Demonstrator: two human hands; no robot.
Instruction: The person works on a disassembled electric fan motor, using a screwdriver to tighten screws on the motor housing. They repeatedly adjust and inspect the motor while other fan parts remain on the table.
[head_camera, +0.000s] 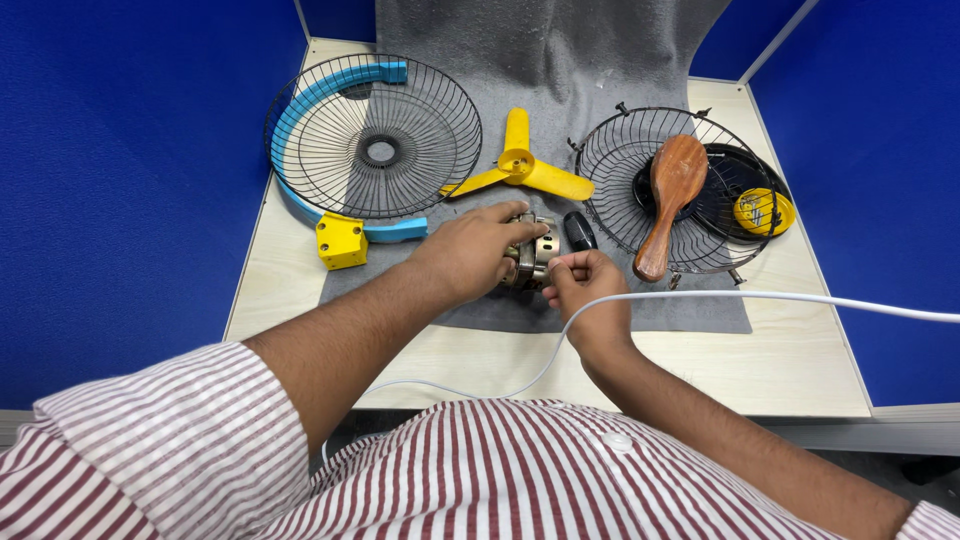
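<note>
Left hand (470, 250) clamped over a small round bare-metal fan motor (530, 258) with slotted sides, resting near the middle of a fuzzy grey felt mat (640, 300). Right hand (585, 285) touching the motor's right side, fingertips pinched together on something too small to make out. Smooth white cable (760, 297) trailing off right. Farther back: yellow three-bladed plastic propeller (520, 167), round black wire fan guard (375, 135) with blue rim left, second black wire grille (672, 190) right, cradling a glossy brown wooden brush (672, 195).
</note>
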